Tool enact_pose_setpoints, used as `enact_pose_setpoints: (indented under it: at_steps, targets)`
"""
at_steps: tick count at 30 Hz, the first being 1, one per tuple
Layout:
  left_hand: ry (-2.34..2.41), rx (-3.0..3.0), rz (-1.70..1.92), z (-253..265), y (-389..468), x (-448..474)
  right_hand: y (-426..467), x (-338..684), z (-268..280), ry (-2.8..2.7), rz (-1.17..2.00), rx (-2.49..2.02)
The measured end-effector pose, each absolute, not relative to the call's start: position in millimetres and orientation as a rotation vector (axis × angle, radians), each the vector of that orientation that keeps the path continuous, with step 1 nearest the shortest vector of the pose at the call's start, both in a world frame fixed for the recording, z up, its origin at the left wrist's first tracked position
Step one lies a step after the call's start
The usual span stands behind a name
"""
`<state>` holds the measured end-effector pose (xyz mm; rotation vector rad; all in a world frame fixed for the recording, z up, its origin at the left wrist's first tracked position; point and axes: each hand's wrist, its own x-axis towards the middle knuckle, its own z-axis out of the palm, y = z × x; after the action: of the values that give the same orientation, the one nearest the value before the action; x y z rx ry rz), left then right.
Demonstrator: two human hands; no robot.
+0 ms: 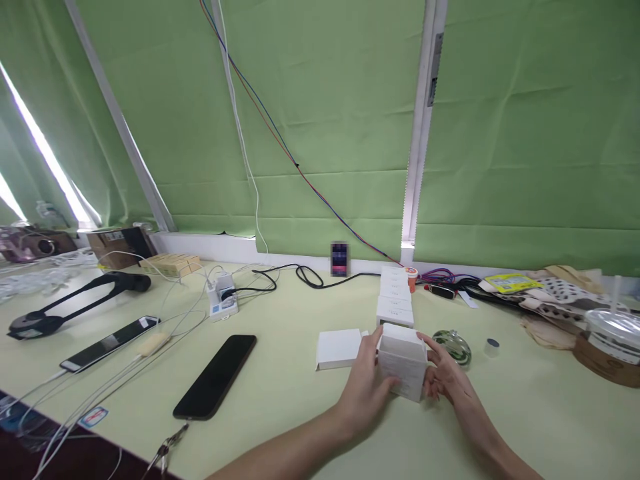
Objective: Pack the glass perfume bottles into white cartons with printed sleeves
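A small white box [403, 367] is held between my two hands, just above or on the table. My left hand [367, 383] grips its left side, thumb across the front. On the opposite side, my right hand [447, 373] has its fingers against the box. To the left lies a flat white carton piece [339, 348], partly behind my left hand. Behind the held box, several white boxes [395, 293] stand in a row. Right of my right hand is a round glass bottle [453, 347] with green in it, and a small grey cap [492, 347].
A black phone [216, 377], a second phone [110, 343], cables and a power strip [223, 300] lie on the left. A lidded cup [610, 343] and cloth [565, 293] are at the right. Keys [167, 448] hang at the front edge.
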<state>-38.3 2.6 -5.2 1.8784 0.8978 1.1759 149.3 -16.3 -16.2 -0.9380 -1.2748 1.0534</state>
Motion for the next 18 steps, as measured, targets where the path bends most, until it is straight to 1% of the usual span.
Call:
enact_pose_setpoints:
  at_steps: [4, 8, 10, 14, 18]
  targets:
    - [0.878, 1.940, 1.071, -6.8, -4.4, -35.7, -20.6, 148.3, -9.9, -1.128, 1.035, -1.029]
    - [0.816, 1.894, 1.095, -7.7, -8.1, -32.5, -24.5, 146.0, -6.1, -0.969, 1.110, -1.042]
    - [0.837, 1.901, 1.117, -8.0, -6.8, -33.2, -25.7, 145.3, -7.0, -0.963, 1.089, -1.019]
    - [0.868, 2.036, 1.122, -7.6, -2.3, -38.2, -24.3, 147.6, -11.1, -1.095, 0.809, -1.095]
    - [0.854, 2.239, 1.026, -8.2, 1.6, -41.4, -19.3, 154.0, -16.1, -1.456, 0.364, -1.211]
